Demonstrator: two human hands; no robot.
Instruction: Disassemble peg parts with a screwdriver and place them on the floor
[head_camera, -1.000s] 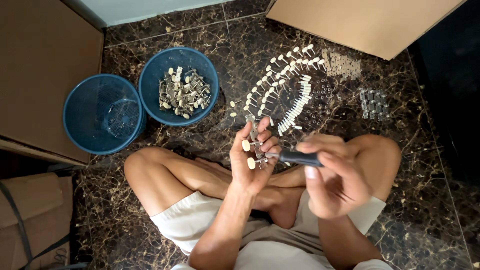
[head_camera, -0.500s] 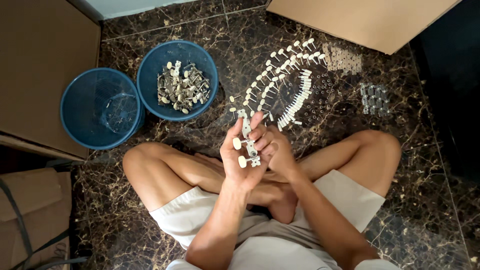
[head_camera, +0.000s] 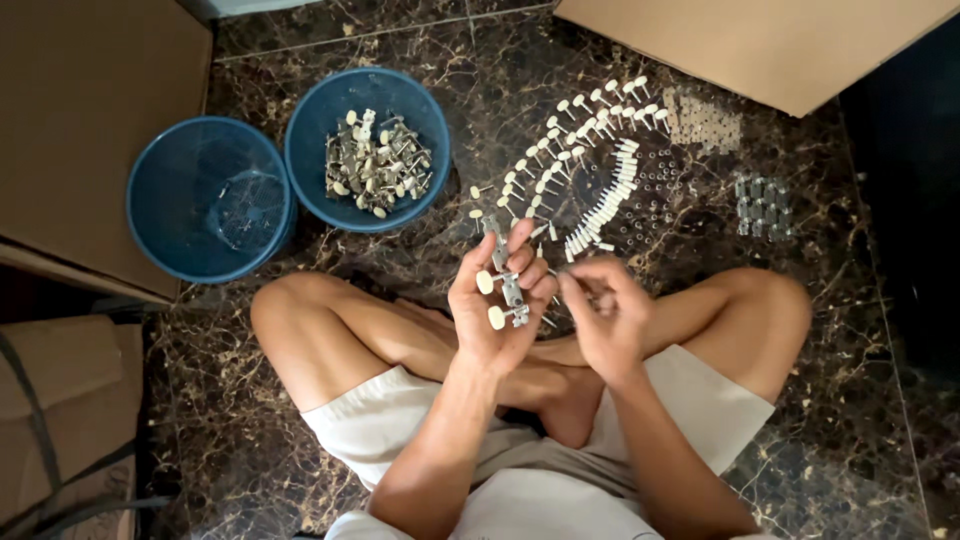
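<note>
Head view shows the left hand (head_camera: 497, 300) closed around a small metal strip with cream knobs (head_camera: 506, 290), held upright above the crossed legs. The right hand (head_camera: 603, 315) is just beside it with fingertips pinched together; whether they hold something tiny cannot be told. The strip looks light, stiff and a little slippery, so holding the flat plate, not the knobs, seems safest. More knobbed pegs (head_camera: 580, 160) lie on the marble floor (head_camera: 830, 330).

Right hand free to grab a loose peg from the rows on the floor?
Probably yes: the right hand seems to hold only something small, and the white-knobbed pegs lie uncovered just ahead of it, nothing between.
</note>
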